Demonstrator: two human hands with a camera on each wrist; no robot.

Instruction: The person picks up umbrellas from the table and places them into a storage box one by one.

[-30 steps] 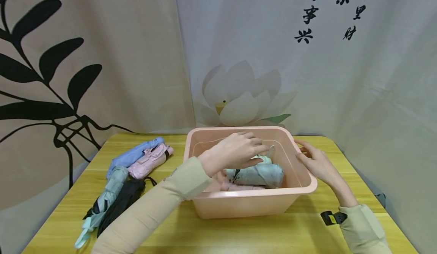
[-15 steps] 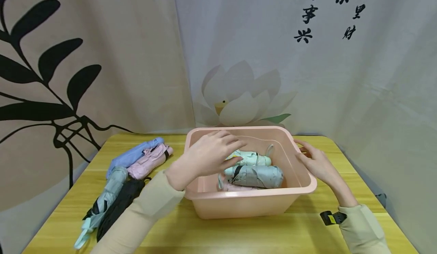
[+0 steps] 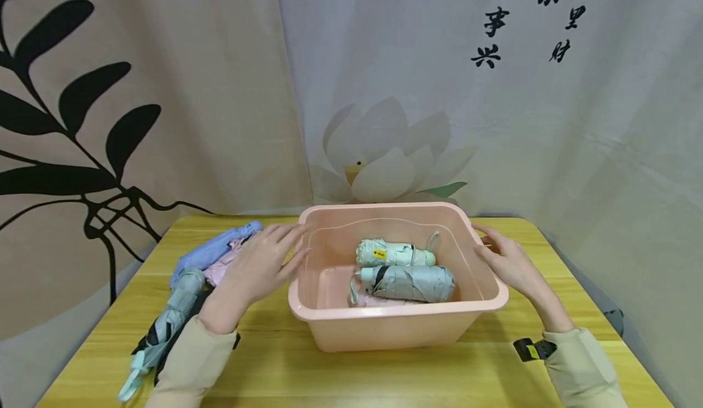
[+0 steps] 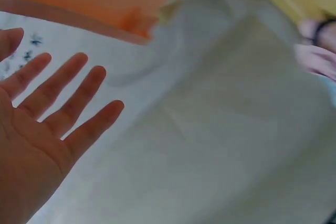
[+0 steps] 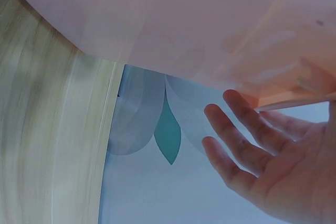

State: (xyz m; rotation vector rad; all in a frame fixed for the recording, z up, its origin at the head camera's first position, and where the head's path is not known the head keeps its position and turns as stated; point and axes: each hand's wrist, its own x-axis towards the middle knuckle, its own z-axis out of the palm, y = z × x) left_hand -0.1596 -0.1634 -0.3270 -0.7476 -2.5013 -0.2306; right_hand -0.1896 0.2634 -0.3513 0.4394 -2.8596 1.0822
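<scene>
A pink plastic basin (image 3: 384,329) stands on the table. Inside lie a mint-green folded umbrella (image 3: 392,253) and a grey-blue folded umbrella (image 3: 414,284), with a pale pink one (image 3: 379,301) partly hidden beneath. My left hand (image 3: 258,268) is at the basin's left rim, fingers spread and holding nothing; the left wrist view shows its bare palm (image 4: 37,150). At the right rim, my right hand (image 3: 508,261) rests with relaxed fingers. In the right wrist view, its fingertips (image 5: 212,111) lie close below the rim, outside the basin.
Left of the basin, several folded umbrellas lie on the wooden table (image 3: 351,377): a blue one (image 3: 214,246), a pink one (image 3: 222,268) and a grey-blue one (image 3: 178,310). A black one (image 3: 200,301) is mostly behind my left arm. A printed curtain (image 3: 236,91) hangs behind.
My left hand has moved left from over the umbrellas inside the basin to its left rim, uncovering the mint-green umbrella. The right hand has stayed at the right rim.
</scene>
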